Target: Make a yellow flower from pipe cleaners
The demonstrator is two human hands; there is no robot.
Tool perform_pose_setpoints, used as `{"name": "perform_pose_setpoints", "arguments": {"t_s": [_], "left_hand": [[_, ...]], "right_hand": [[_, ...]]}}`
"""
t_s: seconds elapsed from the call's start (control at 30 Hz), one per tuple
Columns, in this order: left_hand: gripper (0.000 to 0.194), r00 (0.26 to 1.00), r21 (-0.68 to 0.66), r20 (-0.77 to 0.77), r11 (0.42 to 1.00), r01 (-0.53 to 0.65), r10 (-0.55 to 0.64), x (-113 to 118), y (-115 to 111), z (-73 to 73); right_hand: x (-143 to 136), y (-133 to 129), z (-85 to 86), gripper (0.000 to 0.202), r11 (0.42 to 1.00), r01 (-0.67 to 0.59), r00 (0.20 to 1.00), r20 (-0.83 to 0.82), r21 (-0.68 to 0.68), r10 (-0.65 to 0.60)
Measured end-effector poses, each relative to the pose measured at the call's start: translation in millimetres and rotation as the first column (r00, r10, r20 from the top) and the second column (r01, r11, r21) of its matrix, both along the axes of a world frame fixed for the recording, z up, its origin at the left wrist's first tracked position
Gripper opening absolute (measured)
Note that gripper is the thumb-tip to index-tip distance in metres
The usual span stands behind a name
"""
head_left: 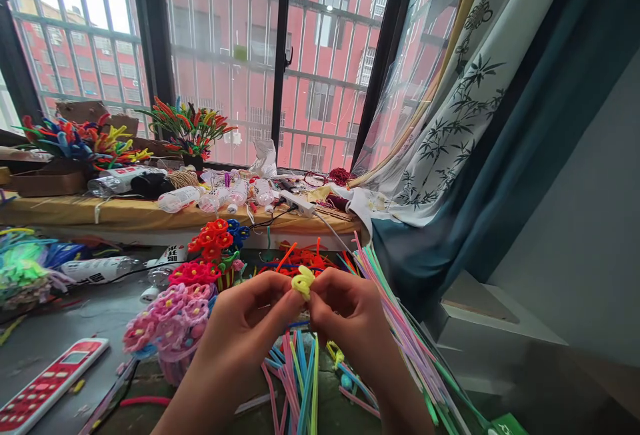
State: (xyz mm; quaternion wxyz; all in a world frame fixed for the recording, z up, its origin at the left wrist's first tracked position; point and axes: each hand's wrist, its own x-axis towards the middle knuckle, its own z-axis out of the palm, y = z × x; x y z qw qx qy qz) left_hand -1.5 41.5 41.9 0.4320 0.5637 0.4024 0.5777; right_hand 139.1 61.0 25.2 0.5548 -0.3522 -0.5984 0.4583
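Observation:
Between my two hands is a small pale-yellow pipe cleaner [303, 282] bent into loops. My left hand [253, 318] pinches it from the left with thumb and forefinger. From the right, the thumb and forefinger of my right hand [350, 312] close on the same piece. Below them lie loose pipe cleaners [295, 382] in pink, blue and yellow. A long bundle of pastel pipe cleaners [400, 328] slants past my right forearm. Left of my hands stand pink pipe-cleaner flowers [175, 318], with red flowers [215, 238] behind them.
A red and white remote-like device [50, 385] lies at the lower left. Plastic bottles [103, 268] rest on the table, and more bottles [183, 198] lie along the windowsill. A power strip [297, 203] sits there too. A curtain [450, 128] hangs at the right.

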Motion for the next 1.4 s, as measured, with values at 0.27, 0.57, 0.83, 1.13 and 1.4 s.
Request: {"name": "perform_pose_setpoints", "arguments": {"t_s": [0.27,0.57,0.83,1.13,1.4], "left_hand": [[0.011,0.998,0.081,-0.036,0.995,-0.056,0.059,0.9,7.5,-6.1],[0.008,0.991,0.093,0.07,0.988,-0.12,0.114,4.6,5.2,-5.7],[0.015,0.989,-0.03,0.13,0.997,-0.067,0.071,2.5,0.6,-1.4],[0.022,0.975,-0.06,0.179,0.988,0.142,-0.129,-7.6,3.2,-7.4],[0.028,0.976,-0.123,0.188,0.983,0.136,-0.112,-7.6,4.8,-2.8]], "right_hand": [[-1.3,1.2,1.8,0.015,0.999,0.033,0.999,-0.041,0.02,-0.033],[-0.8,2.9,-1.4,0.017,0.996,-0.067,0.992,-0.1,0.053,0.072],[-3.8,4.5,-4.0,0.016,0.99,-0.077,0.986,-0.141,0.119,0.093],[-7.8,5.6,-10.0,0.013,0.956,0.012,0.995,-0.1,0.293,0.018],[-1.7,9.2,-11.6,0.01,0.916,0.041,0.998,0.035,0.399,-0.06]]}}
